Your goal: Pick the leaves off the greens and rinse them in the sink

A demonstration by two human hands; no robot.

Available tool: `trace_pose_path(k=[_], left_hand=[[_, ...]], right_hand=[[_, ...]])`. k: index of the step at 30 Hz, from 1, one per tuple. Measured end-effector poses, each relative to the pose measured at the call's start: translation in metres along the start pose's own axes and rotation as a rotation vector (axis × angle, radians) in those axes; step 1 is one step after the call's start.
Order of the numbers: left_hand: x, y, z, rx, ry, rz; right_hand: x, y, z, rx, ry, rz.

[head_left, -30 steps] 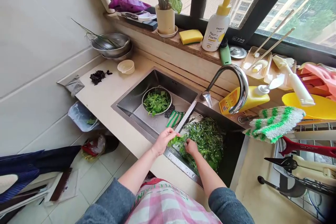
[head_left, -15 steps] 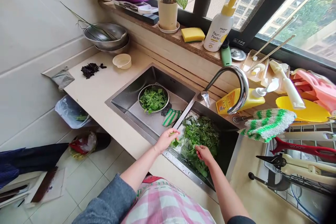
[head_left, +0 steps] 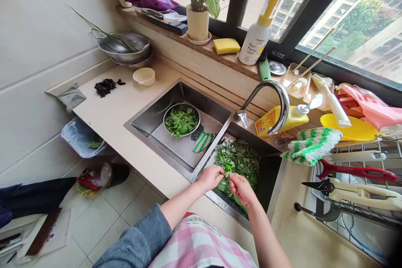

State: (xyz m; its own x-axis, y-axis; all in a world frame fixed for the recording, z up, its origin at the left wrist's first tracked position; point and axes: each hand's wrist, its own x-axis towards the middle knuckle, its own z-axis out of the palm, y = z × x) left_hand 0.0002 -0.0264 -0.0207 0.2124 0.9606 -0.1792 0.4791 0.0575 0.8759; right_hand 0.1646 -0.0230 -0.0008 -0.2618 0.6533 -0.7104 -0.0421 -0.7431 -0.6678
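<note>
My left hand (head_left: 211, 177) and my right hand (head_left: 241, 188) meet over the near edge of the right sink basin (head_left: 276, 176). Both pinch a sprig of green leaves (head_left: 226, 174) between their fingertips. Below and beyond them the basin is full of loose leafy greens (head_left: 240, 160). In the left basin (head_left: 150, 119) stands a metal bowl (head_left: 181, 120) holding more picked greens, beside a dark scrubber and a green striped cloth (head_left: 203, 141).
The curved tap (head_left: 276, 98) arches over the right basin. A yellow bottle (head_left: 276, 119), striped mitt (head_left: 309, 145) and dish rack with scissors (head_left: 354, 188) lie to the right. Stacked metal bowls (head_left: 125, 48), a small cup and dark scraps sit on the left counter; a bin bag (head_left: 82, 137) stands below.
My right hand has come up out of the greens to meet my left hand at the basin's near edge. Both now pinch one sprig. The view shifted slightly.
</note>
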Motion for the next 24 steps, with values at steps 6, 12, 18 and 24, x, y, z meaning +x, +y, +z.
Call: trace_pose_path(k=[6,12,18,24], left_hand=[[0.005,-0.010,-0.006,-0.157,0.066,-0.159],[0.008,-0.014,-0.014,-0.437,0.127,-0.272],[0.008,-0.006,-0.025,-0.294,0.020,-0.233],[0.006,0.004,-0.030,-0.097,-0.089,-0.088]], right_hand=[[-0.003,-0.008,-0.010,-0.043,0.081,-0.111],[0.011,-0.001,-0.034,-0.649,0.256,-0.129],[0.009,-0.015,-0.027,-1.246,0.389,-0.317],[-0.006,-0.048,0.008,-1.320,0.031,-0.590]])
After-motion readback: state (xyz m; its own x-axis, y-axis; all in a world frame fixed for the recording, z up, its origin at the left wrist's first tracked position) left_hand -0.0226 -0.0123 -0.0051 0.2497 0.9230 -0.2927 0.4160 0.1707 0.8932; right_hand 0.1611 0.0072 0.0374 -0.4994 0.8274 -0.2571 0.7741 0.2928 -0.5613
